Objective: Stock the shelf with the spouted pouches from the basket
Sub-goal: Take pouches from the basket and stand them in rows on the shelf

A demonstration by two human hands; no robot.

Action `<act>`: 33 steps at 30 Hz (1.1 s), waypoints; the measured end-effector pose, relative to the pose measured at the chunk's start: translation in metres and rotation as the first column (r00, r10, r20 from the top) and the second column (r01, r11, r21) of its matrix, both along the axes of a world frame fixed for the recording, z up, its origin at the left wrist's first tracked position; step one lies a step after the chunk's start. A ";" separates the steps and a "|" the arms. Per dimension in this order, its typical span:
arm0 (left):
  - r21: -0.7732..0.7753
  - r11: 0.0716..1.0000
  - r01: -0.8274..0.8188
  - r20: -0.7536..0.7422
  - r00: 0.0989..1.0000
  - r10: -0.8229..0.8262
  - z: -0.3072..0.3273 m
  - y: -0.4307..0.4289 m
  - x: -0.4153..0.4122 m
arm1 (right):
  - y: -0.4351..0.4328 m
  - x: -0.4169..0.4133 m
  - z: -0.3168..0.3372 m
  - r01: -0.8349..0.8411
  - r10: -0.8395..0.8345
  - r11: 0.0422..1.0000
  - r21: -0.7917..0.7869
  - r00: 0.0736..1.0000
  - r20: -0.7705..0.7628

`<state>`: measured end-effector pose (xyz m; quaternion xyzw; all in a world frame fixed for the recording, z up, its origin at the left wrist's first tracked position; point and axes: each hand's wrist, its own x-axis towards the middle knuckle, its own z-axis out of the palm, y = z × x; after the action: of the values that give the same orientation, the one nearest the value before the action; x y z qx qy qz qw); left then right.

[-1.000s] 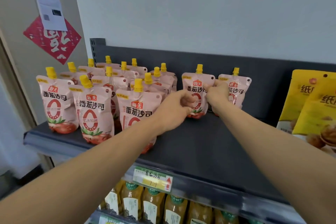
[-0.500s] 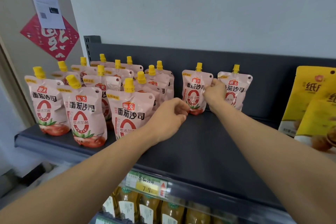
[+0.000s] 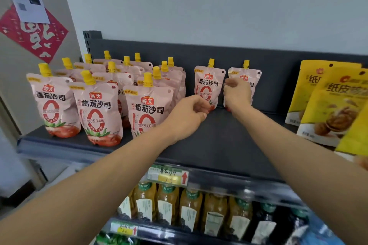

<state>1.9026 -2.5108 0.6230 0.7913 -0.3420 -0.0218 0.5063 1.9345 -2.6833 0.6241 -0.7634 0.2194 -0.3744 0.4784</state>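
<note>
Left pouch (image 3: 209,83) and right pouch (image 3: 253,78) are stood upright at the back of the shelf (image 3: 229,141). The left pouch is touched at its lower corner by the curled left hand (image 3: 187,117). The right pouch is gripped at its edge by the right hand (image 3: 238,93). Other pouches (image 3: 99,109) are ranked further left.

Each of the pink pouches (image 3: 148,109) on the left part of the shelf (image 3: 229,145) has a red box saying 海天, black words 番茄沙司, and a big red 0 with 零添加 across it. The yellow bags (image 3: 334,105) at the shelf's right end say 纸皮 — the rest is cut off. The price tag (image 3: 168,175) on the shelf's front edge has a red up arrow; its writing is blurry. The red paper (image 3: 35,36) left of the shelf shows 福 upside down.
</note>
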 end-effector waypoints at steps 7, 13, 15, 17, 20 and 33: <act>0.048 0.981 0.190 -0.005 0.982 -0.190 -0.011 0.016 -0.032 | 0.033 -0.108 -0.008 -0.134 0.111 0.957 -0.256 0.988 -0.104; 0.235 0.827 0.511 -0.127 0.860 -0.495 -0.027 0.033 -0.072 | 0.062 -0.216 -0.054 -0.434 0.295 0.879 -0.198 0.820 -0.490; 0.348 0.758 0.551 -0.179 0.833 -0.523 -0.041 0.038 -0.083 | 0.062 -0.240 -0.077 -0.483 0.275 0.866 -0.129 0.675 -0.685; 0.425 0.695 0.580 -0.243 0.813 -0.530 -0.059 0.044 -0.092 | 0.062 -0.255 -0.104 -0.518 0.240 0.848 -0.108 0.559 -0.794; 0.521 0.630 0.575 -0.314 0.816 -0.485 -0.097 0.052 -0.102 | 0.065 -0.266 -0.142 -0.577 0.242 0.811 -0.094 0.478 -0.844; 0.630 0.675 0.384 -0.515 0.857 -0.007 -0.284 0.093 -0.143 | 0.072 -0.283 -0.307 -0.675 0.364 0.732 0.096 0.268 -0.892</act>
<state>1.7592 -2.4174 0.3388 0.8513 -0.2578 -0.4002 0.2206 1.6519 -2.6117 0.3176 -0.9321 0.1018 0.2189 0.2700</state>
